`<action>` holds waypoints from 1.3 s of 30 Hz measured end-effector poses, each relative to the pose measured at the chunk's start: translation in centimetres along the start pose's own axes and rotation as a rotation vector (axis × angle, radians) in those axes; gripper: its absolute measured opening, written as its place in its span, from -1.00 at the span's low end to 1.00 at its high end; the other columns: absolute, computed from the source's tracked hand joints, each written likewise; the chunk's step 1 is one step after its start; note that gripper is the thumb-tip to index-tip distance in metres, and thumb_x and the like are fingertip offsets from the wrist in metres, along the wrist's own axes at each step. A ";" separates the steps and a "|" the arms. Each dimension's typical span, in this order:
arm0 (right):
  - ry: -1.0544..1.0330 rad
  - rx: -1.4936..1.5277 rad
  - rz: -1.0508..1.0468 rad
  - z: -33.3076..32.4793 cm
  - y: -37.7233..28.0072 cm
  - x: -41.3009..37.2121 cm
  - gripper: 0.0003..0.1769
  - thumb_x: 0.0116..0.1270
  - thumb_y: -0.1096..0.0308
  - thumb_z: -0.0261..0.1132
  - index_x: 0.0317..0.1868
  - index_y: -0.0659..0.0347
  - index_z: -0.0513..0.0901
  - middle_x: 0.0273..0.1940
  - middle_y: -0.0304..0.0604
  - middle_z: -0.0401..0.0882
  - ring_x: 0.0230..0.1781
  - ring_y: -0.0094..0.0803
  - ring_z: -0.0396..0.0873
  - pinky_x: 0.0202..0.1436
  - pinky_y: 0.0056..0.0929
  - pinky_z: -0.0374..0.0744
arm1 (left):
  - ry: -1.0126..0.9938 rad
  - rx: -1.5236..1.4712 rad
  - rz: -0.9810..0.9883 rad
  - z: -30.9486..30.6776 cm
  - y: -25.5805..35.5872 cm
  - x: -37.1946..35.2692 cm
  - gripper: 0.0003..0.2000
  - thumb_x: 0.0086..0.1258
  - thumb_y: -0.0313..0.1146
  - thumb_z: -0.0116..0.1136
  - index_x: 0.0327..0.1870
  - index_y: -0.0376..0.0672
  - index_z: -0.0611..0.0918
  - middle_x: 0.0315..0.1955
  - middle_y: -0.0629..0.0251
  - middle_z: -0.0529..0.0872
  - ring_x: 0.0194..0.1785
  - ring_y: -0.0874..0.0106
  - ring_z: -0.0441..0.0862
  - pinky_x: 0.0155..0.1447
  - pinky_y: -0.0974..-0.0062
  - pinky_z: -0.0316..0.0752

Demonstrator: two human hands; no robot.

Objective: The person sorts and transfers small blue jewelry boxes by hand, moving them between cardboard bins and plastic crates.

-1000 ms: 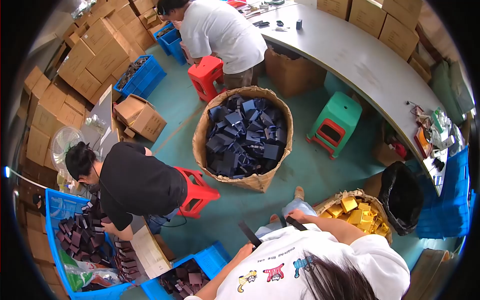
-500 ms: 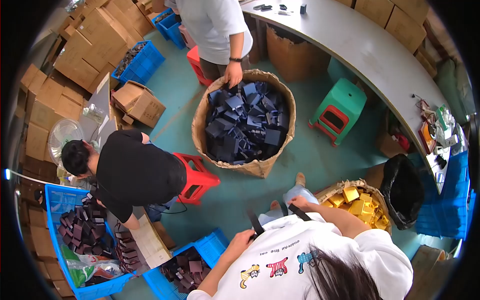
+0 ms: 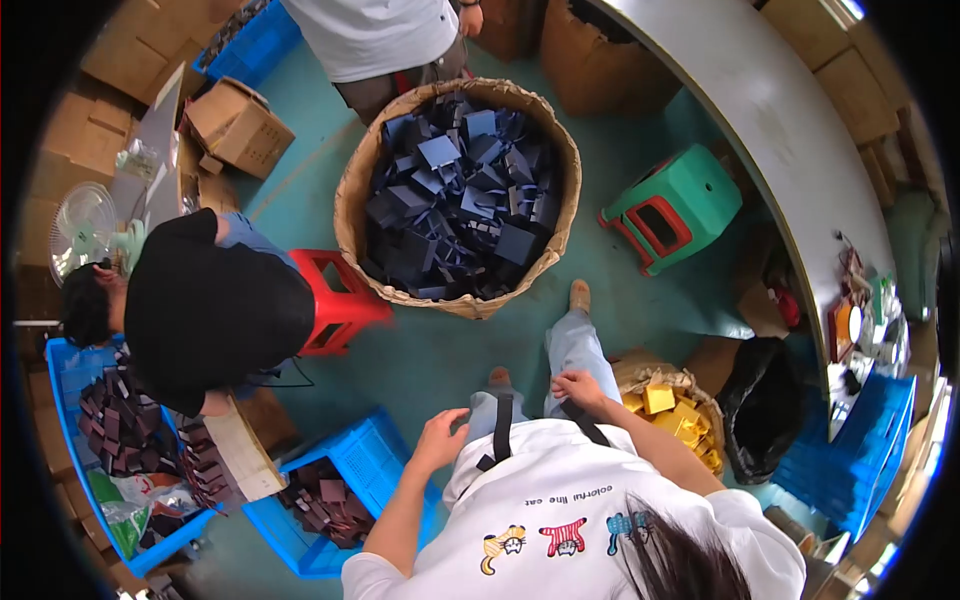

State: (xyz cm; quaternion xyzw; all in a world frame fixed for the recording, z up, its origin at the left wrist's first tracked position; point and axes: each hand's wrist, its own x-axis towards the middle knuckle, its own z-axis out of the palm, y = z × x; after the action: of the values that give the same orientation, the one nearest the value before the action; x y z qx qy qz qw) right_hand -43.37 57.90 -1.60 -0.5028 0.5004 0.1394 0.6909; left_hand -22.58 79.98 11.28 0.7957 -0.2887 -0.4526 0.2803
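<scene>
My left hand (image 3: 443,438) is off to the left of my waist, fingers slightly bent and apart, holding nothing. A black strap (image 3: 503,425) hangs from my white shirt, just right of it. My right hand (image 3: 580,389) is in front of my right thigh with its fingers curled in. Right below it lies a second black strap (image 3: 586,424); I cannot tell what, if anything, those fingers hold. Ahead of my feet stands a large round cardboard bin (image 3: 352,180) full of dark blue boxes (image 3: 460,190).
A person in black (image 3: 215,310) sits on a red stool (image 3: 335,305) at left, near blue crates (image 3: 375,440) of dark brown boxes. Another person (image 3: 375,35) stands behind the bin. A green stool (image 3: 690,200), long table (image 3: 780,130), and yellow boxes (image 3: 685,420) are right.
My left hand has come away from the strap, moving left and forward. The bin appears nearer. The standing person's hand has left the blue boxes.
</scene>
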 end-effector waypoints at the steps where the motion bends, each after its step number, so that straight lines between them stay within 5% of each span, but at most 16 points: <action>1: -0.010 0.023 0.036 -1.3 -0.2 0.6 -0.70 0.31 0.23 0.17 -0.17 0.34 0.59 -0.32 -0.15 0.63 -0.38 -0.51 0.59 -0.27 -0.56 0.56 | 0.017 0.039 -0.014 0.6 -0.3 1.3 -0.69 0.18 -0.35 0.13 -0.03 -0.20 0.58 -0.17 0.08 0.63 -0.14 0.19 0.60 -0.04 0.36 0.49; 7: -0.087 0.059 0.292 -13.0 -4.4 6.0 -0.67 0.34 0.18 0.15 -0.04 0.26 0.52 -0.24 -0.18 0.59 -0.36 -0.50 0.57 -0.34 -0.44 0.61 | 0.103 -0.021 -0.336 6.4 -2.9 11.6 -0.69 0.18 -0.34 0.18 -0.06 -0.22 0.59 -0.13 0.07 0.63 -0.03 0.16 0.58 0.08 0.33 0.46; 12: -0.140 -0.259 0.199 -23.9 -11.7 17.5 -0.70 0.33 0.17 0.13 -0.15 0.26 0.55 -0.39 -0.19 0.57 -0.46 -0.48 0.54 -0.52 -0.49 0.57 | 0.259 -0.079 -0.517 11.2 -4.0 21.3 -0.52 0.17 -0.21 0.21 0.09 -0.22 0.48 -0.11 0.03 0.63 -0.03 0.16 0.59 0.06 0.32 0.46; 14: -0.015 -0.319 0.228 -25.0 -18.5 22.0 -0.58 0.23 0.04 0.22 -0.20 0.28 0.53 -0.38 -0.18 0.57 -0.50 -0.49 0.52 -0.58 -0.48 0.56 | 0.357 -0.220 -0.683 11.2 -2.8 25.3 -0.47 0.17 -0.15 0.21 0.13 -0.23 0.45 -0.12 0.05 0.64 -0.03 0.18 0.58 0.06 0.33 0.45; 19: 0.210 -0.575 0.133 -24.7 -31.5 34.0 -0.08 0.05 -0.23 0.27 0.23 0.28 0.25 -0.32 -0.17 0.51 -0.42 -0.42 0.52 -0.43 -0.30 0.64 | 0.538 -0.464 -1.016 14.9 -7.5 30.6 -0.38 0.15 -0.02 0.22 0.14 -0.27 0.42 -0.08 0.05 0.60 -0.06 0.23 0.59 -0.01 0.32 0.48; 20: 0.232 -0.634 0.128 -24.2 -34.5 35.0 -0.06 0.03 -0.25 0.27 0.24 0.29 0.24 -0.22 -0.10 0.53 -0.34 -0.38 0.55 -0.38 -0.27 0.65 | 0.444 -0.691 -1.068 13.5 -5.6 31.4 -0.20 0.12 0.18 0.14 0.25 -0.24 0.28 0.05 0.06 0.48 -0.06 0.18 0.57 -0.07 0.17 0.47; 24: 0.265 -0.737 0.065 -24.5 -39.7 40.7 -0.31 0.13 -0.13 0.22 0.02 0.35 0.49 -0.23 0.00 0.61 -0.31 -0.25 0.64 -0.32 -0.24 0.68 | 0.504 -0.989 -1.165 12.8 -2.8 34.5 -0.21 0.06 0.26 0.13 0.22 -0.14 0.34 0.08 0.04 0.45 -0.02 0.06 0.55 -0.03 0.07 0.47; 25: 0.270 -0.776 0.123 -24.7 -40.4 41.9 -0.43 0.15 -0.06 0.22 -0.17 0.37 0.59 -0.26 0.00 0.63 -0.36 -0.23 0.65 -0.39 -0.28 0.68 | 0.531 -1.030 -1.179 13.5 -2.9 35.3 -0.24 0.09 0.21 0.15 0.20 -0.18 0.35 0.03 0.07 0.50 -0.10 0.11 0.58 -0.10 0.12 0.50; 28: 0.085 -0.882 0.254 -26.3 -41.1 45.0 -0.60 0.19 0.13 0.16 -0.29 0.38 0.62 -0.38 -0.03 0.65 -0.50 -0.33 0.66 -0.51 -0.34 0.66 | 0.815 -0.996 -1.239 17.6 -5.2 37.2 -0.41 0.18 0.03 0.16 0.09 -0.26 0.44 -0.11 0.08 0.59 -0.21 0.18 0.63 -0.29 0.19 0.60; 30: -0.009 -1.104 0.133 -26.5 -41.4 46.3 -0.71 0.15 0.32 0.12 -0.38 0.43 0.62 -0.52 -0.07 0.64 -0.62 -0.39 0.63 -0.63 -0.44 0.62 | 0.962 -0.897 -1.278 18.9 -6.2 37.5 -0.56 0.24 -0.05 0.10 -0.06 -0.26 0.56 -0.27 0.07 0.65 -0.35 0.21 0.65 -0.46 0.26 0.62; 32: -0.108 -1.317 0.088 -26.9 -41.5 47.8 -0.72 0.11 0.32 0.12 -0.48 0.39 0.64 -0.56 -0.07 0.64 -0.64 -0.36 0.62 -0.57 -0.43 0.64 | 0.961 -0.896 -1.424 18.2 -5.0 37.4 -0.59 0.28 -0.06 0.06 -0.20 -0.32 0.61 -0.39 0.07 0.66 -0.50 0.22 0.63 -0.58 0.30 0.59; 34: -0.368 -1.454 -0.012 -28.5 -40.9 50.1 -0.73 0.11 0.28 0.11 -0.42 0.30 0.65 -0.59 -0.11 0.63 -0.65 -0.41 0.62 -0.49 -0.43 0.64 | 0.988 -0.922 -1.418 19.1 -4.7 37.0 -0.57 0.32 -0.07 0.00 -0.28 -0.39 0.61 -0.54 0.11 0.64 -0.63 0.25 0.59 -0.62 0.36 0.55; 36: -0.367 -1.329 0.036 -28.3 -43.8 47.1 -0.74 0.18 0.25 0.09 -0.30 0.22 0.62 -0.57 -0.15 0.63 -0.63 -0.44 0.61 -0.49 -0.46 0.61 | 1.324 -0.788 -1.265 20.2 -4.2 37.9 -0.54 0.35 -0.08 -0.04 -0.40 -0.42 0.60 -0.64 0.09 0.61 -0.64 0.26 0.58 -0.61 0.35 0.55; 39: -0.429 -1.123 0.133 -31.2 -43.1 47.6 -0.73 0.26 0.26 0.05 -0.18 0.25 0.52 -0.56 -0.14 0.60 -0.60 -0.45 0.58 -0.52 -0.44 0.58 | 1.150 -0.561 -1.437 21.7 -6.1 37.3 -0.51 0.38 -0.05 -0.09 -0.36 -0.43 0.61 -0.61 -0.05 0.62 -0.62 0.13 0.60 -0.54 0.29 0.51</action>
State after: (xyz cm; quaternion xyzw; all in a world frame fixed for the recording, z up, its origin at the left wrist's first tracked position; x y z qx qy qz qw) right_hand -8.63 -2.54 -17.02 -0.7189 0.2304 0.5233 0.3953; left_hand -24.71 53.50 -23.24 0.7869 0.5679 -0.1097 0.2149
